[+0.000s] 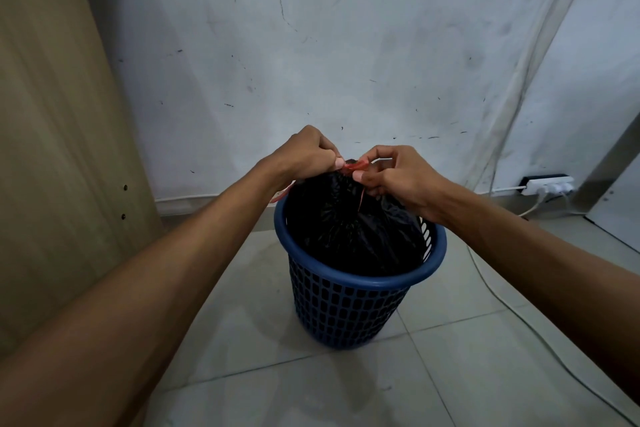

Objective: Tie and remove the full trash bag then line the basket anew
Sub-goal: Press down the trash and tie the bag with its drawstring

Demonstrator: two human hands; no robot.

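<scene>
fingers [330, 158] of both hands pinch red drawstring [355, 166] | black bag [353, 229] below, in blue basket [346, 288]

Can't see the bag's [349, 229] bottom, the basket [349, 308] hides it. Hands cover the knot, and the cord [355, 166] ends vanish under fingers.

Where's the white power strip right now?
In the head view, the white power strip lies far right on the floor against the grey wall, right of the blue plastic basket.
</scene>
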